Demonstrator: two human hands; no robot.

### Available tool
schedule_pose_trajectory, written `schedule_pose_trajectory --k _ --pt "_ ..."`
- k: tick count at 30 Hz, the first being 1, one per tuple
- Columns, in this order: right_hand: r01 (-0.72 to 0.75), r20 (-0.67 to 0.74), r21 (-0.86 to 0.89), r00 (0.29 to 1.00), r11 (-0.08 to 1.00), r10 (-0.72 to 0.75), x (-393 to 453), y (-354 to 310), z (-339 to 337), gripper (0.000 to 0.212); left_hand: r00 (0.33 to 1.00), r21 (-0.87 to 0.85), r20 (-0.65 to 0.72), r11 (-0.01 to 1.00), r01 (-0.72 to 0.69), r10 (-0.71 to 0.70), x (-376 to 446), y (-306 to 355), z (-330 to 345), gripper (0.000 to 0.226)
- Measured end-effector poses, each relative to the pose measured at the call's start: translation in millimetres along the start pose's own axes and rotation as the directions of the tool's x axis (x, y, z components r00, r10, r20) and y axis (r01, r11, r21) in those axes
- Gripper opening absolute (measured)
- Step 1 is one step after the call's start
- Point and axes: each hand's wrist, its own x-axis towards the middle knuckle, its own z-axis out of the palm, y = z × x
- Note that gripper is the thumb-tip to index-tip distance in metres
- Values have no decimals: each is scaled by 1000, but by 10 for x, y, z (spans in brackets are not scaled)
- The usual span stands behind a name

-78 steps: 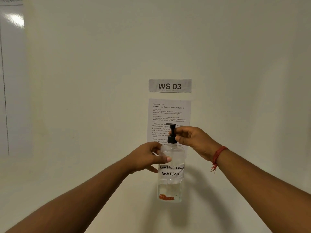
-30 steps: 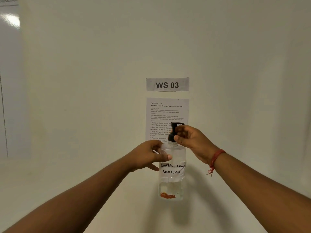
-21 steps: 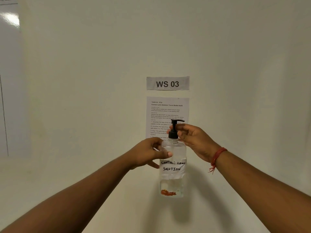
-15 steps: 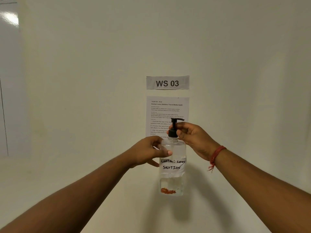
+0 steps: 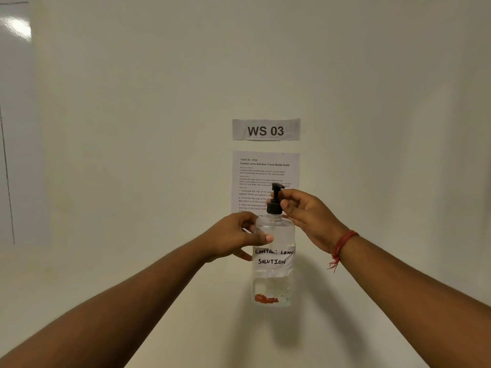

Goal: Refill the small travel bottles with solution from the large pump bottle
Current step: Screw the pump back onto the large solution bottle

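Note:
A clear large pump bottle (image 5: pixel 273 282) with a handwritten "CONTACT LENS SOLUTION" label is held up in front of the wall, clear liquid filling its lower part. My left hand (image 5: pixel 233 239) grips its shoulder from the left. My right hand (image 5: pixel 308 216) pinches the black pump top (image 5: pixel 275 199) at its collar, thumb and fingers around it. The pump nozzle points roughly toward me or to the right. No small travel bottles are in view.
A "WS 03" sign (image 5: pixel 266 130) and a printed instruction sheet (image 5: pixel 263 176) hang on the pale wall behind the bottle. A glossy whiteboard (image 5: pixel 13 128) fills the left edge. The pale counter surface (image 5: pixel 79 282) lies below.
The pump nozzle has turned between frames while my right fingers shift on the collar. The bottle has risen slightly. My left hand keeps its grip.

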Motion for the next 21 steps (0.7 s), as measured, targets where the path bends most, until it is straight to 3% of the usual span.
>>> schedule_pose_trajectory --k 8,14,21 --pt "25 -4 -39 1000 999 -25 18 8 12 25 1000 13 -1 1000 -2 2 3 5 -1 45" --pt "62 -39 -44 997 997 -64 32 2 46 38 1000 14 0 1000 -8 8 -5 10 9 45" --pt "64 30 52 997 997 -65 -2 30 5 35 1000 -1 4 1000 -11 11 -13 27 11 47"
